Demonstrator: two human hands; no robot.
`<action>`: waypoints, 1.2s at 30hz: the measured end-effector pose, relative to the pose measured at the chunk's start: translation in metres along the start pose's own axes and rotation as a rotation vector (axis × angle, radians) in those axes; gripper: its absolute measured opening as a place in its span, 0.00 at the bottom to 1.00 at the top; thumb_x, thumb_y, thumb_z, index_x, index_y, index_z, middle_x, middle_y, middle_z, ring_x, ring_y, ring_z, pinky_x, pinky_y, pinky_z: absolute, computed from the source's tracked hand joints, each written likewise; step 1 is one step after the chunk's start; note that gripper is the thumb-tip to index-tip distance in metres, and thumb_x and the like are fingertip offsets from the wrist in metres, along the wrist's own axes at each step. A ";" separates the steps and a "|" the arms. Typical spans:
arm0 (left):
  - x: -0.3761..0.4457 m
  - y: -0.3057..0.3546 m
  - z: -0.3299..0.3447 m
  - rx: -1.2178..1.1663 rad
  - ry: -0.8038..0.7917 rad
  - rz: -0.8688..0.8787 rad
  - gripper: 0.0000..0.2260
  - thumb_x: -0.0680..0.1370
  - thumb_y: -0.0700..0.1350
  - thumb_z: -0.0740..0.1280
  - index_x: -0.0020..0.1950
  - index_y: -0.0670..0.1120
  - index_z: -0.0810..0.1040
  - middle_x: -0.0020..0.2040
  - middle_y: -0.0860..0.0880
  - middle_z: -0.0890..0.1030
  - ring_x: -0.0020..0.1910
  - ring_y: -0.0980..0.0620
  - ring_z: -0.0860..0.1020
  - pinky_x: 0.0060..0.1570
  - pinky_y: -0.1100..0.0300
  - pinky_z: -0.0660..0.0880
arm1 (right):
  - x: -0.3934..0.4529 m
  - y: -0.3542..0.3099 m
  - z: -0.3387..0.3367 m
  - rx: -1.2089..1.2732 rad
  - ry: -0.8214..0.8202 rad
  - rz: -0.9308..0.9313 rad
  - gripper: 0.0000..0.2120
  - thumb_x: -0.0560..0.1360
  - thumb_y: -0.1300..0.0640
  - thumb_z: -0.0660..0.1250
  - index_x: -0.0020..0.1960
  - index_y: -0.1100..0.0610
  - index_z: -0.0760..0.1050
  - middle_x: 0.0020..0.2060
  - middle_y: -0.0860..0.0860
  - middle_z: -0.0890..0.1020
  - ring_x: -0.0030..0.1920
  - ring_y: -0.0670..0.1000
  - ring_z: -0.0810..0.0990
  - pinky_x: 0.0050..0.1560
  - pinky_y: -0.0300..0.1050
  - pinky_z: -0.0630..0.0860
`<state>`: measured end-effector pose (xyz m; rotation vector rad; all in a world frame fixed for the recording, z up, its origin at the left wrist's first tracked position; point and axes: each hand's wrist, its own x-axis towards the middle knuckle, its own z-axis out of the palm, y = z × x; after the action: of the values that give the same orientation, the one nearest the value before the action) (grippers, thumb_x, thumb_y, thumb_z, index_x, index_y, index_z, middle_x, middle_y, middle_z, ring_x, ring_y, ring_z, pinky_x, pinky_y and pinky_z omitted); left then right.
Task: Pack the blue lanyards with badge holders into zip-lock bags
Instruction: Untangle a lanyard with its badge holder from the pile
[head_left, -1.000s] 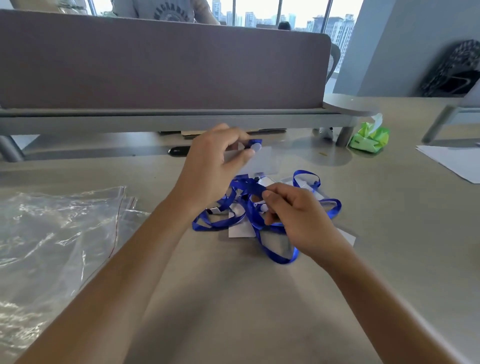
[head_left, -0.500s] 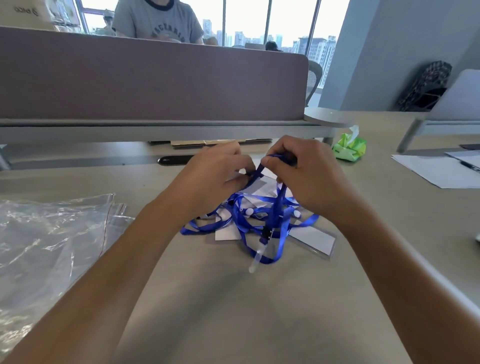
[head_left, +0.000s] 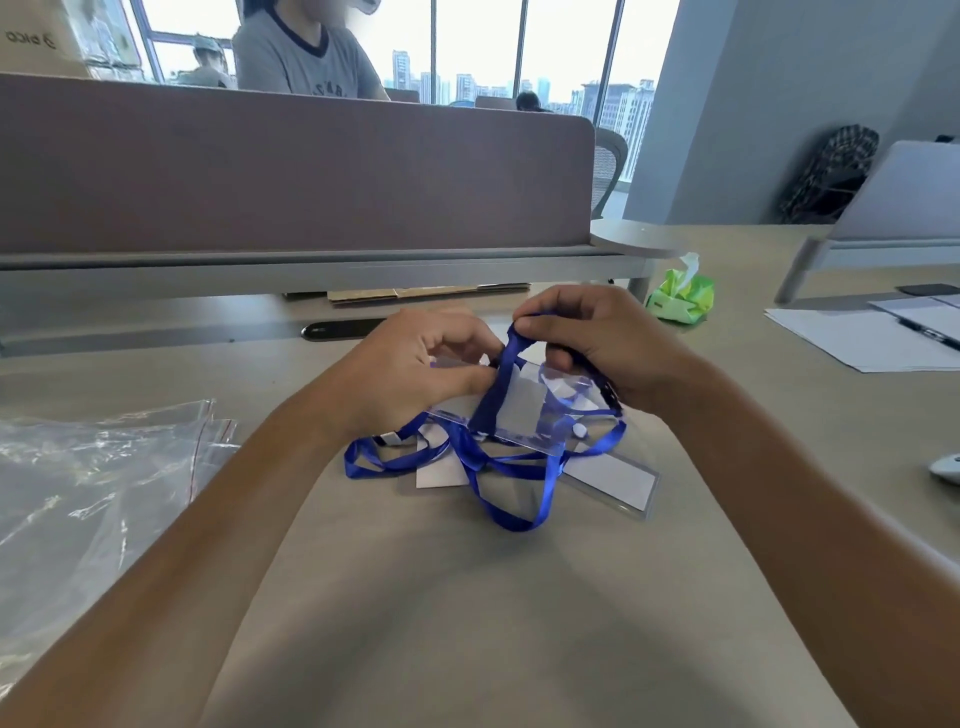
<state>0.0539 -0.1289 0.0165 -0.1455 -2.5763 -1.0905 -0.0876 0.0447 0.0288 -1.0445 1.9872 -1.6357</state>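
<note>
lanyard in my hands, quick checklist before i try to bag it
1. Grip on the blue lanyard: ok, the right hand pinches the strap at its top.
2. Badge holder under control: ok, the left hand holds its edge, lifted off the table.
3. Strap free of the pile: not ok, loops tangle over the other badge holders on the table.
4. Strap gathered small enough for a bag: not ok, a long loop trails toward you.
5. Zip-lock bags near: ok, lying to the left.
6. A bag open: cannot tell.
</note>
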 end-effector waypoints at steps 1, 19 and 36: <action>-0.001 0.002 -0.001 -0.066 0.000 0.002 0.06 0.78 0.48 0.71 0.53 0.55 0.83 0.48 0.60 0.82 0.53 0.58 0.80 0.53 0.68 0.76 | -0.001 0.001 0.000 0.030 -0.023 0.019 0.05 0.79 0.65 0.70 0.53 0.64 0.82 0.34 0.50 0.83 0.29 0.49 0.70 0.31 0.38 0.76; 0.004 -0.014 0.004 -0.299 0.545 -0.207 0.04 0.80 0.47 0.70 0.50 0.53 0.85 0.45 0.50 0.85 0.50 0.47 0.82 0.53 0.52 0.78 | -0.038 0.036 0.030 -0.410 0.067 -0.032 0.08 0.82 0.56 0.66 0.45 0.54 0.81 0.33 0.54 0.81 0.29 0.46 0.77 0.36 0.42 0.76; 0.009 -0.022 0.019 0.064 0.656 -0.048 0.04 0.79 0.42 0.69 0.50 0.46 0.83 0.42 0.51 0.82 0.41 0.53 0.78 0.43 0.58 0.75 | -0.064 0.032 0.052 -0.857 0.015 -0.264 0.13 0.84 0.51 0.57 0.54 0.55 0.78 0.47 0.51 0.79 0.47 0.53 0.77 0.50 0.54 0.76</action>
<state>0.0359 -0.1311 -0.0075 0.2519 -2.0227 -0.8798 -0.0194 0.0581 -0.0266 -1.6239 2.7223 -0.8425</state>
